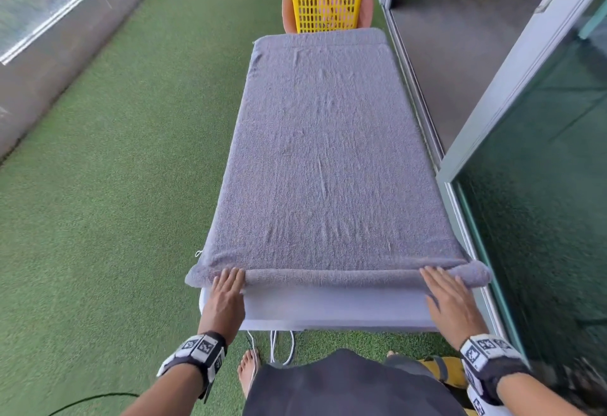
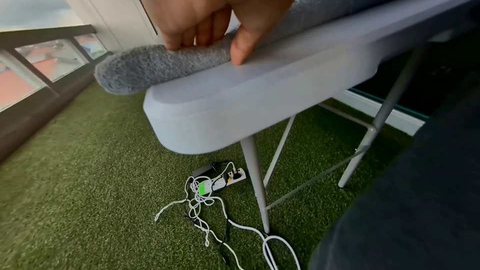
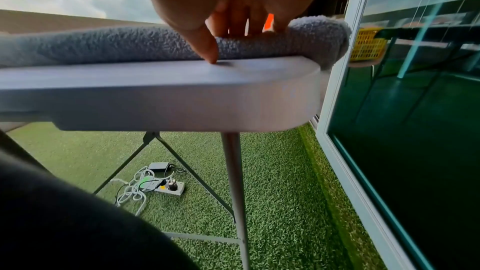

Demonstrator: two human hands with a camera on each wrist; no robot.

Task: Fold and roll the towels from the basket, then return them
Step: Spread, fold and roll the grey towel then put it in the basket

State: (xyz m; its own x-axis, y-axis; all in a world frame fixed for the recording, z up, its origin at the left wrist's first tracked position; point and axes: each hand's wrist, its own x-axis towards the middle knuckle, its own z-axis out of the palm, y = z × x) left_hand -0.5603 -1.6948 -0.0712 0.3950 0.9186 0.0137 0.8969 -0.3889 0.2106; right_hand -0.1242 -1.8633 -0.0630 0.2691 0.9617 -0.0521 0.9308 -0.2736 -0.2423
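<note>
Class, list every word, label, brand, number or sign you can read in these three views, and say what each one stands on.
No readable text in any view.
Wrist bands: black-and-white square marker patterns only, no letters or numbers.
Power strip on the grass: any markings too small to read.
Yellow basket and grey towel: no label visible.
</note>
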